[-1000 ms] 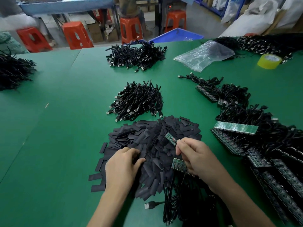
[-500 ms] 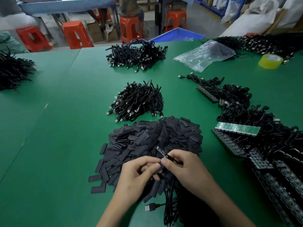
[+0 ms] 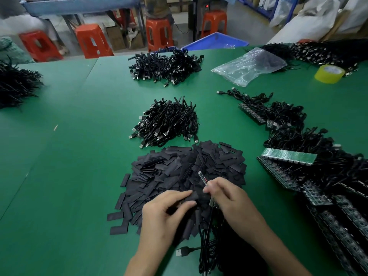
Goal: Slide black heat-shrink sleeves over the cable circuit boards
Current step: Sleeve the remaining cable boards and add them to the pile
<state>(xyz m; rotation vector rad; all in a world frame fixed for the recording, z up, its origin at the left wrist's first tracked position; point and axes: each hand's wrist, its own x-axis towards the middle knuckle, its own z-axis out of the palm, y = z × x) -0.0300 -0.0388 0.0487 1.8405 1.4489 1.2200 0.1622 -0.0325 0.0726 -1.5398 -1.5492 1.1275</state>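
Grip: left hand (image 3: pixel 165 218) pinches sleeve (image 3: pixel 192 197); right hand (image 3: pixel 229 202) pinches circuit board (image 3: pixel 202 177).
Change: sleeve now lifted off near-edge pile (image 3: pixel 179 168); sliding next.

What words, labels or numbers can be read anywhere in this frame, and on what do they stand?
No text is legible.
Yellow tape roll: print at its core, too blurred to read.
Red display on the dark box behind the table: too small to read.
Green circuit board panel: any markings are too small to read.

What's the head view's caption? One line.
Left hand holds a sleeve beside the circuit board pinched in the right hand.
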